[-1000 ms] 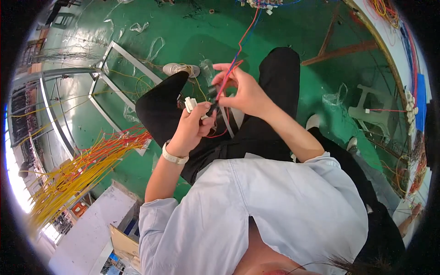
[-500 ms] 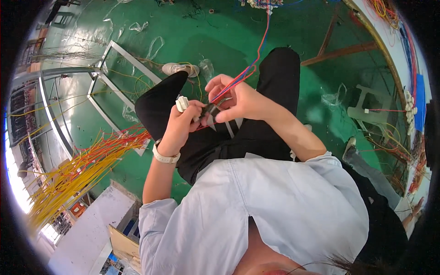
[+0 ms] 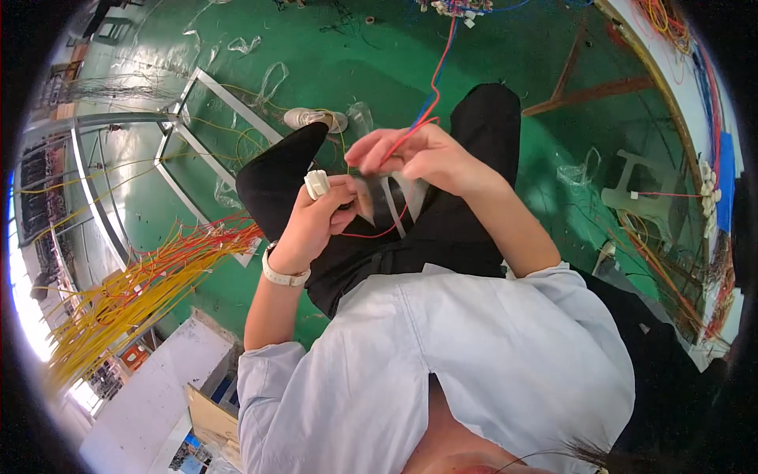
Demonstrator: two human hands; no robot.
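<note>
My left hand [image 3: 320, 212], with a pale band at its wrist, is closed around a white plastic connector [image 3: 317, 184] that sticks up above its fingers. A small dark piece shows in part beneath those fingers. To its right, my right hand [image 3: 430, 160] is raised over my lap, its fingers curled about a red wire [image 3: 409, 139]. Beside this wire runs a blue wire [image 3: 427, 107], and both lead up to a cluster of connectors [image 3: 456, 8] at the far edge. A thin red wire [image 3: 377, 235] sags in a loop below my hands.
A big bundle of yellow and red wires [image 3: 150, 284] lies at the left, near a grey metal frame [image 3: 217, 95]. A pale stool [image 3: 643, 189] stands to the right, close to a board hung with wires [image 3: 711, 182]. Clear plastic scraps [image 3: 272, 83] litter the green floor.
My right hand has moved away from my left hand, up and slightly right. The dark piece that was between both hands is now mostly hidden, and a red wire loop shows below.
</note>
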